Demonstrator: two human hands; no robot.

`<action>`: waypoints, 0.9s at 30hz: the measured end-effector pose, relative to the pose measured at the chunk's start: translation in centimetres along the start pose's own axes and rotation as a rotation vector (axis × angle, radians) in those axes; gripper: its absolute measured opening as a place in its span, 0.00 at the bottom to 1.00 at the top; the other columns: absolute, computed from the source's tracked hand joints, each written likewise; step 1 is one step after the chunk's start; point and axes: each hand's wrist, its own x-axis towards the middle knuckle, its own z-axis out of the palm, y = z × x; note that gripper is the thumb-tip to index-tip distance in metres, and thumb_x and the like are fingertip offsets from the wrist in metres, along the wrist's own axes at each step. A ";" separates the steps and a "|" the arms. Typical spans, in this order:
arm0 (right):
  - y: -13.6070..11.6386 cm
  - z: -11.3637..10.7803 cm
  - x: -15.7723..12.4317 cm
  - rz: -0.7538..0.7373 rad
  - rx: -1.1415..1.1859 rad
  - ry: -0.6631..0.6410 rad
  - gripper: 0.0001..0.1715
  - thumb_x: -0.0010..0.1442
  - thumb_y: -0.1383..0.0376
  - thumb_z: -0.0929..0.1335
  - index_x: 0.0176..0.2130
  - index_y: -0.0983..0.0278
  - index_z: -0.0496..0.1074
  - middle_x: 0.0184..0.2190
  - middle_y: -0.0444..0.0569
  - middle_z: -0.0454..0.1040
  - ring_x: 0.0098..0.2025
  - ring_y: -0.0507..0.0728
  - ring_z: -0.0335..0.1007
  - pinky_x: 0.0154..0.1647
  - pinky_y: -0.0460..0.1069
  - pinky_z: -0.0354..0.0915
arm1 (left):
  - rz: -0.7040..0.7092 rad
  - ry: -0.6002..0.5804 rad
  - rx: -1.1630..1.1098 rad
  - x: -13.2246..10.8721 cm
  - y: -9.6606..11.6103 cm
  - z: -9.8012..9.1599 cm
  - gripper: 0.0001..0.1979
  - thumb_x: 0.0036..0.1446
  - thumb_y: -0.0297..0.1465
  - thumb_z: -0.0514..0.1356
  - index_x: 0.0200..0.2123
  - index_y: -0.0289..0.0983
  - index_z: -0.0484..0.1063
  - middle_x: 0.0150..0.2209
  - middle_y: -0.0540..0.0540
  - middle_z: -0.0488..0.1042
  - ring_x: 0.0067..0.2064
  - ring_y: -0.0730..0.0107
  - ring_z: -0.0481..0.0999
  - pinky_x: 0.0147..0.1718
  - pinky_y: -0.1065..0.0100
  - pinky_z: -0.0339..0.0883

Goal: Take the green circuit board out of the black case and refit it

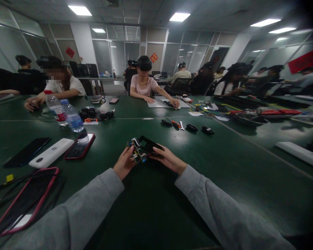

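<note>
Between thumb and fingers, my left hand (pixel 125 161) grips a small circuit board (pixel 137 152) crowded with electronic parts, some of them blue. My right hand (pixel 169 158) is closed on a black plastic casing (pixel 149 145), tilted and close against the board's right side. Whether board and casing touch, I cannot tell. Both hands are raised over the green table (pixel 151 208). Beyond them lie an orange-handled screwdriver (pixel 175 124), a small wrench (pixel 182 125) and two black pieces, one a rounded shell (pixel 192 127) and the other a similar part (pixel 207 130).
To the left are two water bottles (pixel 73 116), a white power bank (pixel 51 152), a red-edged phone (pixel 79 146), a dark phone (pixel 27 151) and a pink-cased phone (pixel 28 201) with cables across it. A person (pixel 144 81) works opposite. At right lies a long white bar (pixel 299 154).
</note>
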 end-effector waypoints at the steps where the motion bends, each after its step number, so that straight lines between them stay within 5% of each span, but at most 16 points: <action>1: 0.0 0.0 0.0 -0.017 -0.043 0.018 0.28 0.55 0.58 0.67 0.53 0.64 0.62 0.48 0.52 0.68 0.46 0.55 0.68 0.51 0.55 0.65 | -0.001 0.004 0.002 0.0 0.0 0.0 0.22 0.49 0.37 0.62 0.49 0.41 0.65 0.45 0.43 0.73 0.39 0.65 0.75 0.36 0.66 0.68; 8: 0.6 -0.3 0.7 -0.150 -0.450 0.234 0.26 0.56 0.53 0.64 0.49 0.64 0.66 0.41 0.49 0.72 0.37 0.52 0.69 0.38 0.48 0.67 | -0.003 0.025 0.012 0.1 0.0 0.0 0.23 0.49 0.37 0.62 0.50 0.41 0.65 0.46 0.43 0.72 0.40 0.66 0.75 0.33 0.69 0.68; 13: 1.0 -1.2 0.9 -0.252 -0.767 0.402 0.23 0.58 0.50 0.60 0.40 0.63 0.72 0.36 0.48 0.73 0.38 0.55 0.68 0.42 0.51 0.63 | 0.019 0.011 0.012 0.2 -0.1 -0.1 0.22 0.50 0.37 0.61 0.49 0.41 0.65 0.48 0.43 0.71 0.40 0.66 0.76 0.34 0.68 0.69; 24: 1.0 -1.6 1.1 -0.298 -0.938 0.399 0.20 0.60 0.54 0.59 0.38 0.63 0.73 0.38 0.49 0.73 0.42 0.58 0.67 0.45 0.54 0.61 | 0.032 -0.031 0.028 0.0 0.0 0.0 0.23 0.51 0.37 0.60 0.51 0.39 0.63 0.45 0.41 0.73 0.41 0.63 0.76 0.38 0.64 0.70; 27: 0.2 -0.3 0.3 -0.443 -0.988 0.486 0.19 0.61 0.56 0.58 0.44 0.62 0.70 0.42 0.50 0.70 0.46 0.58 0.63 0.49 0.56 0.59 | 0.018 -0.011 0.028 0.0 0.0 0.0 0.23 0.51 0.37 0.61 0.50 0.40 0.63 0.46 0.41 0.72 0.42 0.63 0.75 0.38 0.64 0.70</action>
